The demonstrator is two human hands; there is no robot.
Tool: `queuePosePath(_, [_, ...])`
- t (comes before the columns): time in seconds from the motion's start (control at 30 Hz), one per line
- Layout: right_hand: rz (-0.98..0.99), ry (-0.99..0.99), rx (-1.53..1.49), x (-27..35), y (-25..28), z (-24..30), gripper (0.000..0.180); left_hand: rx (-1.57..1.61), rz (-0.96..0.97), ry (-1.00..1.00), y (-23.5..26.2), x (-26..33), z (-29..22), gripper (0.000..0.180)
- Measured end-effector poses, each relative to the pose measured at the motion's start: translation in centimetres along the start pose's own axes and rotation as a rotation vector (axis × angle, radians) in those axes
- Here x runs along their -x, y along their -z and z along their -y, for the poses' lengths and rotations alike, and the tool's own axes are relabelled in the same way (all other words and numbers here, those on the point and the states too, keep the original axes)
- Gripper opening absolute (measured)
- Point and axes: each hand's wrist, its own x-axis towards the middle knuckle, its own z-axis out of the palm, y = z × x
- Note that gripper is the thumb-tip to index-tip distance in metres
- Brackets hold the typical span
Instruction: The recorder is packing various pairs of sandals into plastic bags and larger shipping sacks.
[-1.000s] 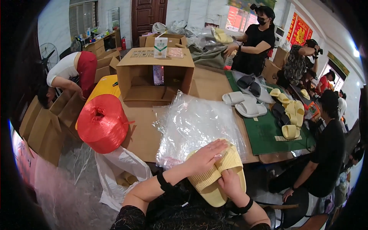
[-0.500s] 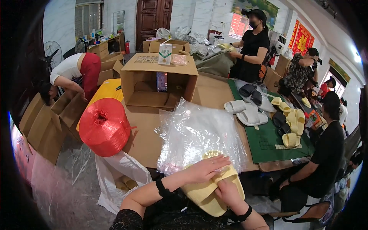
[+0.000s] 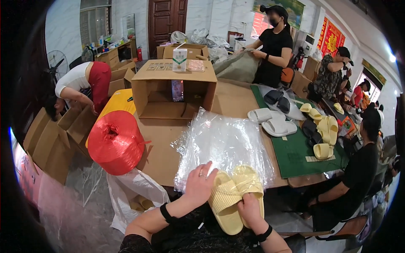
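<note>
Clock read from the pair of pale yellow ribbed slippers (image 3: 223, 197), toes at 12, heels toward 6. The pair is held side by side over the near edge of the brown cardboard-covered tabletop (image 3: 160, 145).

Right hand (image 3: 250, 211) at 4 o'clock: closed on the right-side slipper at its foot opening, below the strap; fingertips partly hidden. Left hand (image 3: 200, 184) at 10: fingers loosely spread, slightly bent, beside the left-side slipper's toe; cannot tell whether they touch it.

At 12, just beyond the toes: flat stack of clear plastic bags (image 3: 225, 141), glossy, uneven edges. At 11, farther off: open brown cardboard box (image 3: 143, 96) on its side, dark-screened phone (image 3: 177, 90) upright inside, small white-and-green carton (image 3: 179, 62) on top.

At 10, well apart: fat roll of red plastic twine (image 3: 114, 147). At 9, below it: white sack (image 3: 122, 196), mouth open, yellowish slippers (image 3: 141, 204) inside.

Between 1 and 2: green mat (image 3: 291, 162) bearing white slippers (image 3: 278, 126), black slippers (image 3: 311, 133) and a cluster of yellow slippers (image 3: 327, 130). At 3: seated person in black (image 3: 358, 168).
</note>
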Motion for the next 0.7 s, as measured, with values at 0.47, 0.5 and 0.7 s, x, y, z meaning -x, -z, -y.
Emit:
queuePosePath(0.47, [0.076,-0.143,0.048,-0.9,1.0,3.3,0.019,0.291,0.058,-0.266,2.6,-0.4,-4.0,0.042])
queuePosePath(0.5, [0.044,-0.09,0.067,-1.1,1.3,3.7,0.019,0.282,0.072,-0.266,2.2,-0.6,-4.3,0.042])
queuePosePath(0.7, [-0.101,-0.014,0.027,-1.3,0.7,1.0,0.029,0.344,0.115,-0.33,2.4,-1.4,-4.9,0.046])
